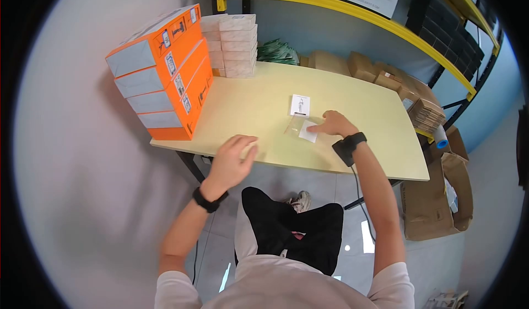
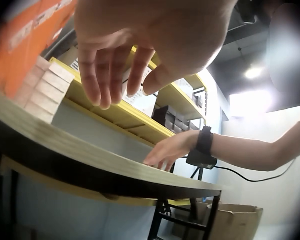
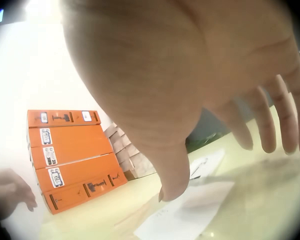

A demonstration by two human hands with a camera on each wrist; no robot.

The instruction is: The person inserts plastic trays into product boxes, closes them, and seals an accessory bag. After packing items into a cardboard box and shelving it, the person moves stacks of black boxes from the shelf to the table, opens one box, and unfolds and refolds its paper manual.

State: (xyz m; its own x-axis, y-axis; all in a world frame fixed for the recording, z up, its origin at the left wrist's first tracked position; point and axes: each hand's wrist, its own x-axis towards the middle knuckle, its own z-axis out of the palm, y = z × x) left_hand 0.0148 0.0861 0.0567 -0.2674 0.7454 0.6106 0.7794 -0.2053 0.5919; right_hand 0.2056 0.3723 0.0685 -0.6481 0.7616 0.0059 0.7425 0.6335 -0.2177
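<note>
Paper (image 1: 308, 132) wht; tbl (image 1: 242, 105) pale ylw; boxes (image 1: 184, 80) orng w/ blk print.

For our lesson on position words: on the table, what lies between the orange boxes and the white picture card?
Only bare tabletop separates the orange boxes from the picture card; the head view shows this.

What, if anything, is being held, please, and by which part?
Nothing seems held: the left grip is empty, the right grip spread at the nearer white rectangular paper card.
</note>
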